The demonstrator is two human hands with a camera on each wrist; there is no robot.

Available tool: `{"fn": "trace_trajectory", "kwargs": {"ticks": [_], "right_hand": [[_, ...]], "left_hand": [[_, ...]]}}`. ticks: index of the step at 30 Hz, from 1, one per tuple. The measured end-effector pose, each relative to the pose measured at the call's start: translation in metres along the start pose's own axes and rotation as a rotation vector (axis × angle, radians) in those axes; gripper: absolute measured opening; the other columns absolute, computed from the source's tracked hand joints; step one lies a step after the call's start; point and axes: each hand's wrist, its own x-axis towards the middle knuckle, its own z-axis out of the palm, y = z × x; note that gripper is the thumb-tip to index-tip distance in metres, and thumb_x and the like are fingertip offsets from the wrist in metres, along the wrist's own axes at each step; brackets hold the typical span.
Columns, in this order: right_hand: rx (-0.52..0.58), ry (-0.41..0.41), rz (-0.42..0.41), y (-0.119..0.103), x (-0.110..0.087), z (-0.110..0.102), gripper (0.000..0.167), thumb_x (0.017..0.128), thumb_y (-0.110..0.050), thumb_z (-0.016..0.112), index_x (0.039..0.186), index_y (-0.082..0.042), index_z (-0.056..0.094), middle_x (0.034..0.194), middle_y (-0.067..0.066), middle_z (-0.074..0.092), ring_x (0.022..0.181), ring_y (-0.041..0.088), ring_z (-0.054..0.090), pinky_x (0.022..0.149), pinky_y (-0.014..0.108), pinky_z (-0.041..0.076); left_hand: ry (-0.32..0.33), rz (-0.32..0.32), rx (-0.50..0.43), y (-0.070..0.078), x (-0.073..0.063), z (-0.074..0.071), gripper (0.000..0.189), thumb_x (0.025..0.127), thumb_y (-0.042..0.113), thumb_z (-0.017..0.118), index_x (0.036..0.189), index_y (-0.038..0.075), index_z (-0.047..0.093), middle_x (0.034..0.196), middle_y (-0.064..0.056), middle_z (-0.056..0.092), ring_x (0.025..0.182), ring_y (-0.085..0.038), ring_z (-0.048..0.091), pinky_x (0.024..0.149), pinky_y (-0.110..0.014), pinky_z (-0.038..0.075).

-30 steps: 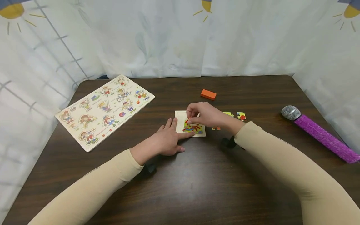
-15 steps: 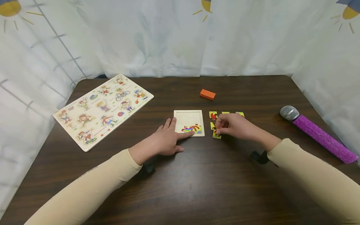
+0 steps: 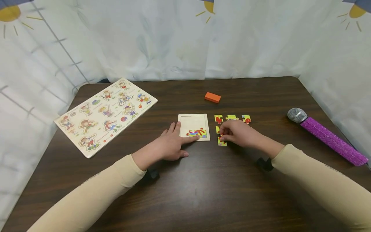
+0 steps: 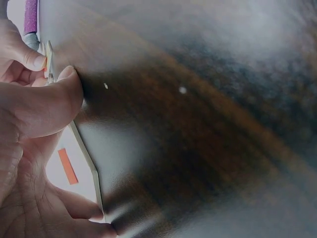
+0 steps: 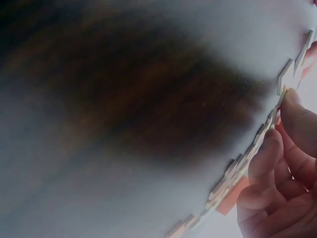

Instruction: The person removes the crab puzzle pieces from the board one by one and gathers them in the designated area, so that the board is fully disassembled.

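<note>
A small pale wooden puzzle tray (image 3: 193, 120) lies mid-table, with joined colourful pieces (image 3: 200, 132) along its lower right. My left hand (image 3: 171, 145) lies spread at the tray's left and lower edge, its index finger straight across the pieces. Right of the tray, my right hand (image 3: 239, 132) pinches a yellow and red puzzle piece (image 3: 222, 141) between thumb and bent index finger. In the right wrist view, the thumb (image 5: 297, 114) is at the edge of a thin piece. Loose pieces sit around this hand, including a yellow and red one (image 3: 218, 119); the palm hides others.
An orange block (image 3: 213, 97) lies behind the tray. At the left is a large picture board (image 3: 105, 116) with cartoon figures. A microphone with a glittery purple handle (image 3: 330, 138) lies at the right. White curtains (image 3: 174, 42) surround the dark wooden table (image 3: 185, 193).
My right hand has moved from over the tray to the loose pieces at its right, and the pinched piece has shifted slightly towards me. Less colour shows in the tray. My left hand stays put.
</note>
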Motion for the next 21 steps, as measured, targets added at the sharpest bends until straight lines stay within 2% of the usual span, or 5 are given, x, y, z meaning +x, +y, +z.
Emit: {"fn": "trace_trajectory", "kwargs": {"ticks": [7,14,21], "right_hand": [[-0.083,0.007,-0.02,0.0,-0.001,0.003,0.012,0.087,-0.017,0.081,0.088,-0.012,0.071,0.077,-0.004,0.065,0.068,0.009,0.052,0.066,0.029,0.046],[-0.067,0.002,-0.012,0.001,-0.004,-0.001,0.01,0.088,-0.017,0.081,0.091,-0.012,0.073,0.083,-0.004,0.07,0.071,0.009,0.056,0.068,0.03,0.048],[-0.151,-0.022,0.04,0.003,-0.016,-0.005,0.03,0.084,-0.03,0.085,0.105,-0.011,0.074,0.1,0.0,0.072,0.088,0.014,0.061,0.08,0.037,0.053]], "left_hand": [[-0.002,0.003,-0.005,0.0,0.0,0.001,0.069,0.098,0.041,0.067,0.157,0.047,0.033,0.167,-0.034,0.004,0.155,-0.053,0.009,0.122,-0.062,0.024],[-0.002,0.004,-0.017,0.001,-0.001,0.001,0.068,0.098,0.04,0.067,0.157,0.047,0.033,0.167,-0.034,0.003,0.155,-0.054,0.009,0.122,-0.063,0.023],[0.001,0.005,-0.02,0.001,0.0,0.001,0.068,0.098,0.041,0.067,0.157,0.047,0.034,0.167,-0.034,0.002,0.155,-0.054,0.009,0.122,-0.062,0.024]]}}
